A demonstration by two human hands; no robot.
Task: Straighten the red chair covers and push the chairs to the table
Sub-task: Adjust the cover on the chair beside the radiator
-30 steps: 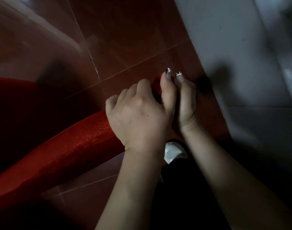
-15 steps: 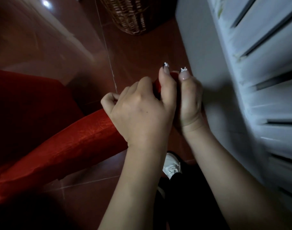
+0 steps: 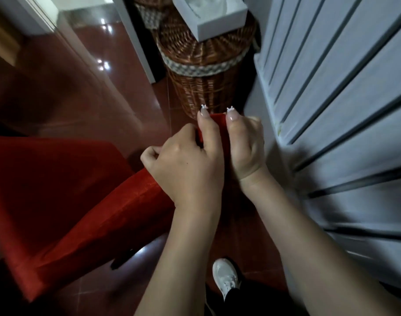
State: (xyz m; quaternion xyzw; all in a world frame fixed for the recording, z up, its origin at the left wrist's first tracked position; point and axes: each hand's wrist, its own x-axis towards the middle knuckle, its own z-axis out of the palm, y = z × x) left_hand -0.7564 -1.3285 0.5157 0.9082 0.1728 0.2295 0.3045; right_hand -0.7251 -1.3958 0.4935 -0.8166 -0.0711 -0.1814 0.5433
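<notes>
Here the red chair cover (image 3: 108, 215) lies stretched over the top rail of the chair's back, which runs from lower left up toward the middle of the head view; the chair seat (image 3: 46, 176) is a darker red to the left. Both hands meet at the rail's right-hand corner. The left hand (image 3: 185, 174) curls its fingers over the top edge, thumb laid along the cloth. The right hand (image 3: 246, 147) pinches the corner from the other side, thumb on the fabric and fingers folded behind it. Just beyond the thumbs stands a wicker basket (image 3: 206, 74) with a white box (image 3: 214, 17) on its lid, and a white slatted panel (image 3: 336, 115) is close on the right.

The cover looks soft, light and slightly textured, so it should slide over the frame under a pull without slipping from the hands. The seam corners seem the best holds, since tugging mid-panel would likely only bunch the cloth. The chair itself probably pushes best from its stiff top rail. No table is in view.
</notes>
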